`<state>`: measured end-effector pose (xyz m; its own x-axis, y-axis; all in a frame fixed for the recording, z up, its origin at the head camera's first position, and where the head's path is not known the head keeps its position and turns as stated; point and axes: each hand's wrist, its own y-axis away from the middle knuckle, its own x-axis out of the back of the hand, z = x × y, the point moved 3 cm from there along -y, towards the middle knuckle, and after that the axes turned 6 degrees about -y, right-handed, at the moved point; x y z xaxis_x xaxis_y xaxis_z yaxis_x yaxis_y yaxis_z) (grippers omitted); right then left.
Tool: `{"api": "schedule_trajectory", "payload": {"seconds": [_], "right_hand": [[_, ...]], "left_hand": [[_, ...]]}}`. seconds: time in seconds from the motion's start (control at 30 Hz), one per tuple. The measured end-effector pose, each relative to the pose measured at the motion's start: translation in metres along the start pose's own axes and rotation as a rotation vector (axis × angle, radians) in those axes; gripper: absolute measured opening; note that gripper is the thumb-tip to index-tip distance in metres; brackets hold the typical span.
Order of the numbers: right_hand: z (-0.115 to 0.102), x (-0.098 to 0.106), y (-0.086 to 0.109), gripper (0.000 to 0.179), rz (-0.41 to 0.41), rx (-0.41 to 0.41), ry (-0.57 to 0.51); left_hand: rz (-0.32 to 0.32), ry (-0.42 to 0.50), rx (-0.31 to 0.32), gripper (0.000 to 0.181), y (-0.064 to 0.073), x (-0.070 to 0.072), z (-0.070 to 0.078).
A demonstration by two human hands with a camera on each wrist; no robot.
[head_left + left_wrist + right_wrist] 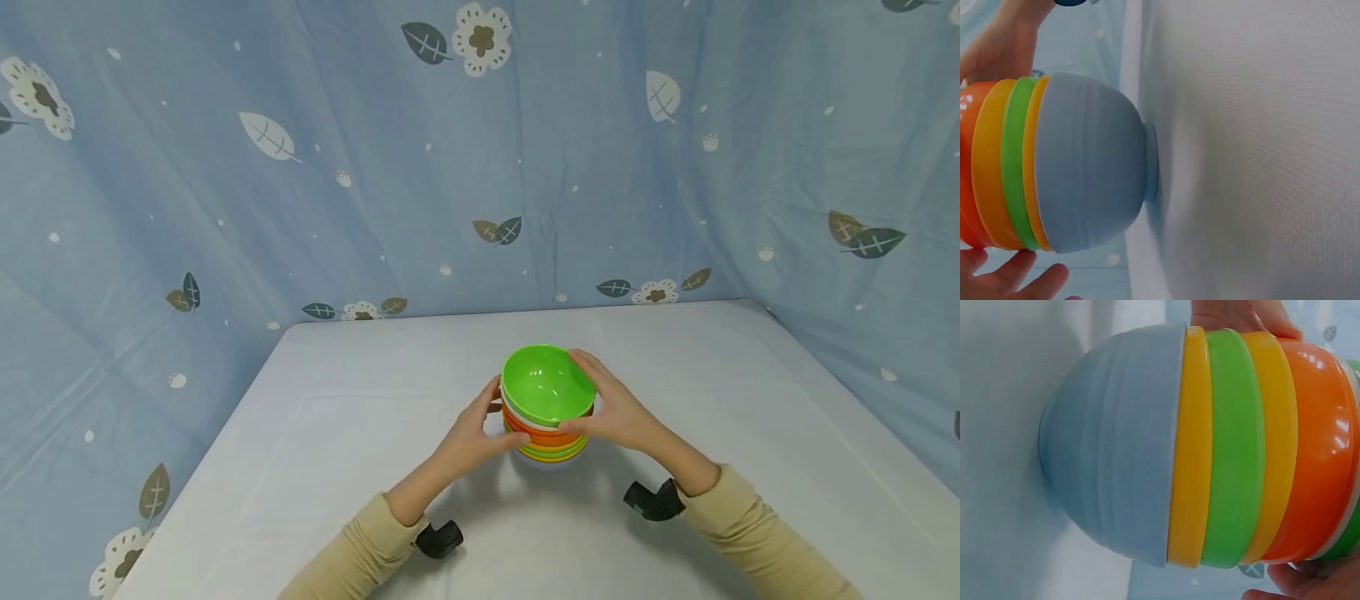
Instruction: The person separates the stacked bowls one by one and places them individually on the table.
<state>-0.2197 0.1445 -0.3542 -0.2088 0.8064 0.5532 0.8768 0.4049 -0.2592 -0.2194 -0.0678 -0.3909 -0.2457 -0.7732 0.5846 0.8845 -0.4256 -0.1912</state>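
A stack of nested bowls stands upright on the white-covered table (322,475). Its top bowl is bright green (543,383), over a white one (1339,532) that shows as a thin band. Below come an orange bowl (1319,450), a yellow one (1275,450), a second green one (1232,450), another yellow one (1191,450) and a blue-grey bowl (1094,169) at the bottom. My left hand (472,437) holds the stack's left side around the orange bowl, thumb in front. From the right, my right hand (618,412) grips the top green bowl, thumb at its front rim, fingers at the back.
Behind the table hangs a blue curtain (375,208) with leaf and flower prints, reaching round both sides. Black wrist devices (438,540) sit under both forearms, close over the tabletop.
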Motion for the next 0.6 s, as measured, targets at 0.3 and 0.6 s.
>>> {"api": "schedule_trajectory", "payload": {"seconds": [0.3,0.6], "right_hand": [[-0.001,0.002,0.002,0.098,0.019,-0.001,0.012],[-0.005,0.006,0.000,0.101,0.013,-0.016,0.001]], "left_hand": [[-0.012,0.030,-0.016,0.085,0.003,0.000,0.015],[-0.032,0.024,-0.024,0.082,0.010,0.010,0.042]]}}
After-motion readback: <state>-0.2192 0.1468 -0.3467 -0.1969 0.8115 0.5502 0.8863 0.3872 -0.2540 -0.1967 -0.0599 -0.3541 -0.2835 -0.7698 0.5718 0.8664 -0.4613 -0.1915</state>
